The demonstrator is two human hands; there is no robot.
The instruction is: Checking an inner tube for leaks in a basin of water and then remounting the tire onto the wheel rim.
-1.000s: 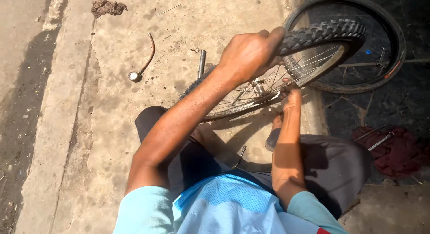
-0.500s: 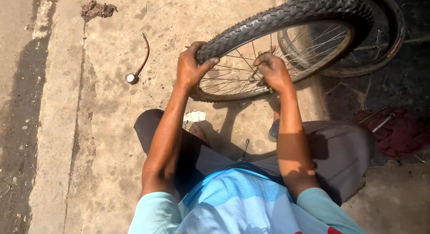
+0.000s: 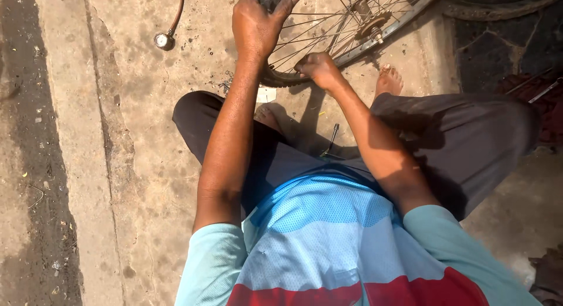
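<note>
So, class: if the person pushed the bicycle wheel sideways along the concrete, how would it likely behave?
The bicycle wheel would probably roll readily, being round and standing on edge. Its knobbly tyre likely grips the concrete rather than sliding. It may tip flat if released, since the left hand and right hand seem to steady it.

A bicycle wheel (image 3: 352, 30) with a black knobby tyre, shiny metal rim, thin spokes and a rusty toothed sprocket at its hub stands tilted on the concrete floor at twelve o'clock, its upper part cut off by the frame's top edge.
</note>
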